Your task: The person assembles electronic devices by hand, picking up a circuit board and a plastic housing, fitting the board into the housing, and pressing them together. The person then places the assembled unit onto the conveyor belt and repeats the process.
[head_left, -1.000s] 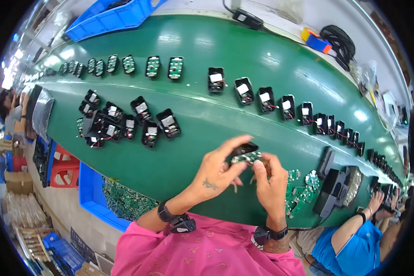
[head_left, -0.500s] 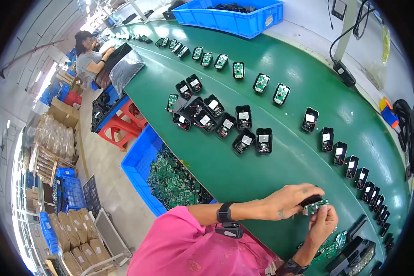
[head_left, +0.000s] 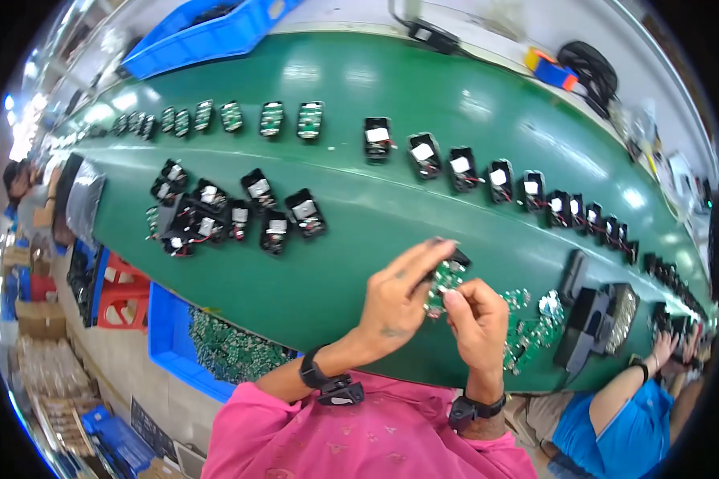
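Observation:
Over the near side of the green table, my left hand is wrapped round a small black plastic case. A green circuit board sits at the case's open side, facing me; whether it is fully seated cannot be made out. My right hand pinches the lower edge of that board between thumb and fingers. Just right of my right hand lies a loose pile of green circuit boards. Both wrists wear black straps with small devices.
Black cases with white pads stand in a long row, continuing leftward as cases with green boards. More cases cluster left. A black tool-like device lies right. Blue bins hold boards. A co-worker's hand works far right.
The view has swung to the right, bringing a co-worker in blue into sight. Both hands keep hold of the case and board, which now face me more.

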`<state>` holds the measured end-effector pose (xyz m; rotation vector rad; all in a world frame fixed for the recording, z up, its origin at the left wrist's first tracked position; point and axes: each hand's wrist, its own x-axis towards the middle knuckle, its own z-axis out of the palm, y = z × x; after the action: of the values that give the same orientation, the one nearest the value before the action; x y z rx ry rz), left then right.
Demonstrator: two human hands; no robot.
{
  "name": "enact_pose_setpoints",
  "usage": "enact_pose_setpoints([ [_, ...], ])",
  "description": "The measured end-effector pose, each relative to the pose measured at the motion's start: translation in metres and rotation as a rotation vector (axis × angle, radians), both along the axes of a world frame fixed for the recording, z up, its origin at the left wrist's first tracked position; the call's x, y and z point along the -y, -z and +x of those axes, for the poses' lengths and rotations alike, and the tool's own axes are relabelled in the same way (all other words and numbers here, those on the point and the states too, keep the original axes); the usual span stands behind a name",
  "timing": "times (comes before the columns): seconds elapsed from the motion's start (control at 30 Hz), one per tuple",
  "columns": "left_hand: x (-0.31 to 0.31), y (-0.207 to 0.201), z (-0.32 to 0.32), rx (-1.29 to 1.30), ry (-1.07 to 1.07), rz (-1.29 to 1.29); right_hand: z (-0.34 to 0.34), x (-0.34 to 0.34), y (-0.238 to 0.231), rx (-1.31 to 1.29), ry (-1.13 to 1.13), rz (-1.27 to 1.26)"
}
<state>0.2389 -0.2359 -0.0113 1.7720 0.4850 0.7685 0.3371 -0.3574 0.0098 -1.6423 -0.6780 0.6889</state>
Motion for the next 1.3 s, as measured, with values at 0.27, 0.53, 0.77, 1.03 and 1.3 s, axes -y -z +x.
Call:
enact_pose_setpoints([
  [0.27, -0.005, -0.011, -0.001, 0.044, 0.288, -0.472, 0.006, -0.005, -0.004, 0.116, 0.079, 0.036],
  [0.53, -0.002, -0.006, 0.001, 0.034, 0.142, -0.622, -0.003, -0.013, -0.002, 0.360, 0.115, -0.090],
  [0.77, -0.002, -0.013, 0.004, -0.022, 0.091, -0.554, 0.004, -0.026, 0.000, 0.263, -0.048, 0.021],
  [1.03, -0.014, -0.015, 0.000, -0.099, 0.138, -0.266, 0.005, -0.033, 0.004, 0.289, -0.102, -0.003],
  [1.3, -0.014, -0.015, -0.005, -0.016, 0.060, -0.399, 0.004, -0.046, 0.010, 0.170, -0.126, 0.127],
])
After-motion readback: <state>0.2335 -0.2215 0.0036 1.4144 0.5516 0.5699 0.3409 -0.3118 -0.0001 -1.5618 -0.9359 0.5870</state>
